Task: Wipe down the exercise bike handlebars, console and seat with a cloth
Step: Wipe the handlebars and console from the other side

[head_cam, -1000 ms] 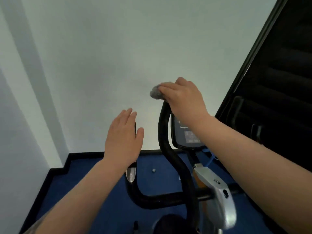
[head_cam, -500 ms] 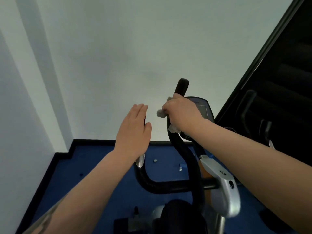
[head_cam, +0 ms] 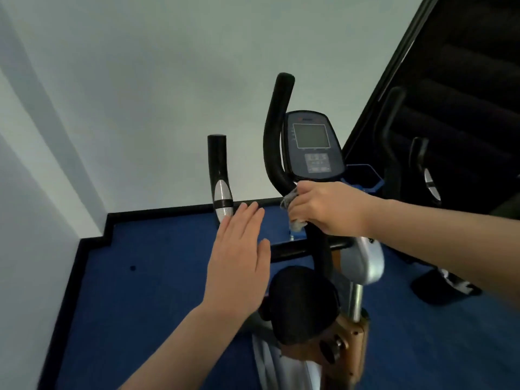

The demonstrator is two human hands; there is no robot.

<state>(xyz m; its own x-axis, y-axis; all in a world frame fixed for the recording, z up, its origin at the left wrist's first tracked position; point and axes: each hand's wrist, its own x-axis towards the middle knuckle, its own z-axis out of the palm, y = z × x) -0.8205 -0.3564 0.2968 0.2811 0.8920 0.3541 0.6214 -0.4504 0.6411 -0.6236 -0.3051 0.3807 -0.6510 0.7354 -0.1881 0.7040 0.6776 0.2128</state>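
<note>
My right hand (head_cam: 327,209) grips a small grey cloth (head_cam: 289,202) wrapped round the right handlebar (head_cam: 274,130), low on its black curved stem just below the console (head_cam: 312,144). The console has a grey screen and a button pad. My left hand (head_cam: 239,260) hovers flat, fingers straight and together, holding nothing, below the left handlebar (head_cam: 218,164) with its silver sensor band. The black seat (head_cam: 302,302) lies under and to the right of that hand.
The bike stands on blue floor (head_cam: 140,277) with black skirting, in a corner of pale walls (head_cam: 140,94). A dark panel (head_cam: 464,94) at the right mirrors the bike. A silver and orange frame post (head_cam: 357,299) rises beside the seat.
My right hand slid the cloth down the right handlebar from its top end to below the console. The view tilted down, and my left hand dropped below the left handlebar.
</note>
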